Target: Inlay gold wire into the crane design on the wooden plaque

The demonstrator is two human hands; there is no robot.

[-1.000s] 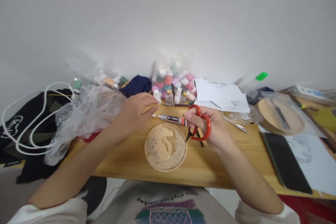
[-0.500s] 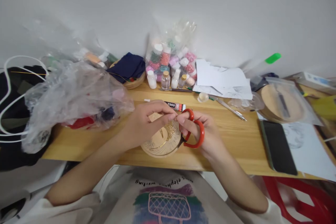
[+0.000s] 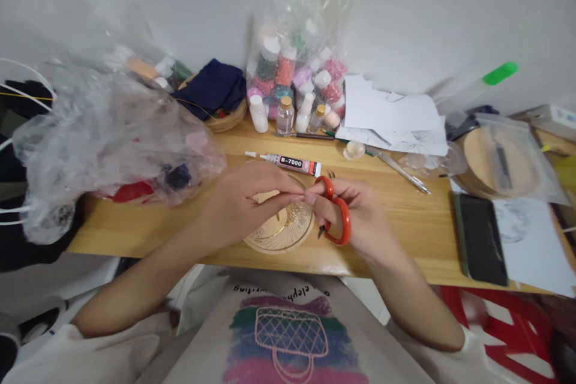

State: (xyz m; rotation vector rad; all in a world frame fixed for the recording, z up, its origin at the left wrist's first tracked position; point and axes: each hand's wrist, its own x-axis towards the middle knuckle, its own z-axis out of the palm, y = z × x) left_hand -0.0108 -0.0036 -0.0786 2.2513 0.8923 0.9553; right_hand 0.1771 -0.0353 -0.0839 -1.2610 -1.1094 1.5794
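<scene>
Over the table, my left hand (image 3: 245, 201) is closed in a pinch, its thumb and fingertips meeting; whatever lies between them is too small to make out. My right hand (image 3: 360, 210) holds red-handled scissors (image 3: 344, 225), with fingers through the loops. Its fingertips touch or nearly touch those of my left hand. Beneath both hands lies a round wooden disc (image 3: 283, 243) with fine line patterns and gold-coloured detail, partly covered by my left hand. Just beyond them is a tube of B-7000 glue (image 3: 292, 163) with a white nozzle.
Small bottles (image 3: 285, 117) stand before a clear bag of coloured jars (image 3: 288, 69). Papers (image 3: 391, 117), a pen (image 3: 405, 174) and a phone (image 3: 481, 240) lie rightward, near bagged wooden discs (image 3: 499, 162). Leftward are crumpled plastic bags (image 3: 112, 132) and a basket with dark cloth (image 3: 213, 87).
The view has shifted slightly, and the glue tube shows more fully. The scissors have turned in my right hand, so the blades point differently. My fingertips stay together.
</scene>
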